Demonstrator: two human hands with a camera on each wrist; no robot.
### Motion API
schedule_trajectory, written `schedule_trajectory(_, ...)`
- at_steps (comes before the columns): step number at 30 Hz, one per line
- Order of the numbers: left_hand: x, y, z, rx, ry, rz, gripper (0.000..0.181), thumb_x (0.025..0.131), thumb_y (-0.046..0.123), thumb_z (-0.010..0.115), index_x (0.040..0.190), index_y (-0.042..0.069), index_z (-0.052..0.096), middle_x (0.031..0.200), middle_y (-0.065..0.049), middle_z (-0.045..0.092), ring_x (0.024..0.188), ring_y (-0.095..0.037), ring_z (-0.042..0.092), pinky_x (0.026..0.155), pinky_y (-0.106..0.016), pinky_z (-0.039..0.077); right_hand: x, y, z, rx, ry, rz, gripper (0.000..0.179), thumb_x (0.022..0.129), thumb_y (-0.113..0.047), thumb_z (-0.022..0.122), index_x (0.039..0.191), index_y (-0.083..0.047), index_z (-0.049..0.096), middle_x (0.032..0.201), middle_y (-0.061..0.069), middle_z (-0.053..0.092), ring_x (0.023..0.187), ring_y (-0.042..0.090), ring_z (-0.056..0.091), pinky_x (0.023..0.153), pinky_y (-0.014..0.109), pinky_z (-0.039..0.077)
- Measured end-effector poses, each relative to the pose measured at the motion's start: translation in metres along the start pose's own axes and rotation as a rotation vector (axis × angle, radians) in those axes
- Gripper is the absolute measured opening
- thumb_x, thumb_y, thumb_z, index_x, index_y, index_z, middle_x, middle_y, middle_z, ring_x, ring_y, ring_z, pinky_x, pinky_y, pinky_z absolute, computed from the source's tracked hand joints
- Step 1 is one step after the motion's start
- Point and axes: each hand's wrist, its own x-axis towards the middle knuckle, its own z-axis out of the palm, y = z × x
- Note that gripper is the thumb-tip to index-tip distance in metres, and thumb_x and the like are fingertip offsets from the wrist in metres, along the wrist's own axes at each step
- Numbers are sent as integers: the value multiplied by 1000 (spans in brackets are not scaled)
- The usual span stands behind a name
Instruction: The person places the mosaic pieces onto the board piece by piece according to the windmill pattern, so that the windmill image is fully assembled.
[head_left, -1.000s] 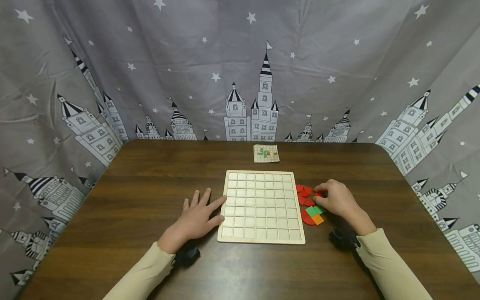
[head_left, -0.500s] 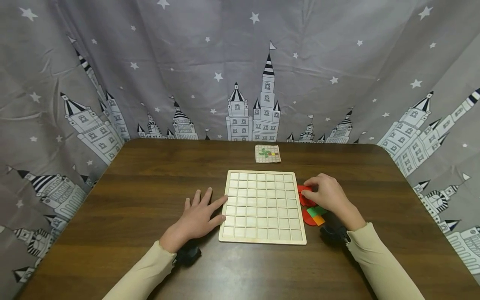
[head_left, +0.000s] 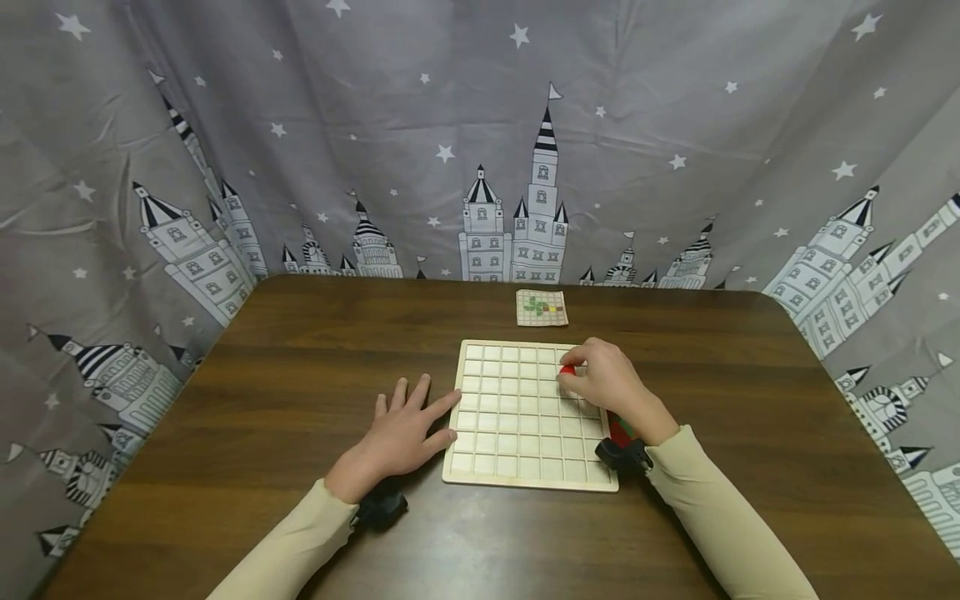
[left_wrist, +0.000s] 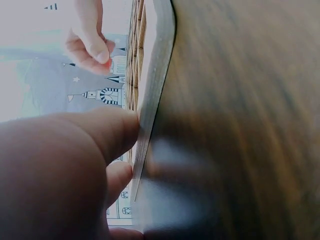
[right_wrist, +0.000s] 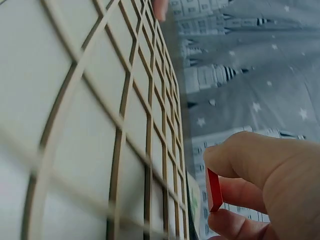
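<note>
My right hand (head_left: 606,379) pinches a small flat red piece (head_left: 567,369) between thumb and fingers, over the upper right of a pale wooden grid board (head_left: 510,417). In the right wrist view the red piece (right_wrist: 213,190) is tilted on edge, apart from the board's ridges. My left hand (head_left: 397,433) lies with fingers spread on the table beside the board, its thumb and index finger at the left rim. The left wrist view shows those fingertips against the board's side edge (left_wrist: 155,70).
Behind the board lies a small card (head_left: 542,308) with a printed grid and a green, yellow and brown pattern. Red and green pieces (head_left: 621,431) beside the board's right edge are mostly hidden by my right wrist. A grey castle-print curtain (head_left: 360,125) hangs behind the brown table (head_left: 337,325).
My right hand has moved left from the loose pieces to over the board, carrying one red piece. The left hand stays at the board's edge. The head view has shifted slightly.
</note>
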Motion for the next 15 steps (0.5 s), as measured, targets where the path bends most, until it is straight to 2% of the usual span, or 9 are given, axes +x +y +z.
schedule_trajectory(4,1,0,1,-2,-1,3,59,105,41,54,160,25,38,168,-29,15,152,-61,5,112,-83,8,9,-11,10,2,-21,-20,23,87,-20,76,105,-6,81,98,10,73,87,23,64,72,37,52)
schedule_trajectory(10,1,0,1,-1,-5,-11,59,105,41,54,160,26,38,169,-28,14,153,-60,4,113,-82,7,19,-19,21,-17,-21,-79,19,85,-16,74,100,-6,81,90,7,73,79,17,56,70,32,47)
schedule_trajectory(15,1,0,1,-3,-9,-18,59,105,41,54,160,26,38,169,-27,13,153,-59,4,113,-82,7,28,-27,28,-6,-44,-92,17,85,-14,73,98,-7,81,88,6,72,79,16,54,69,30,45)
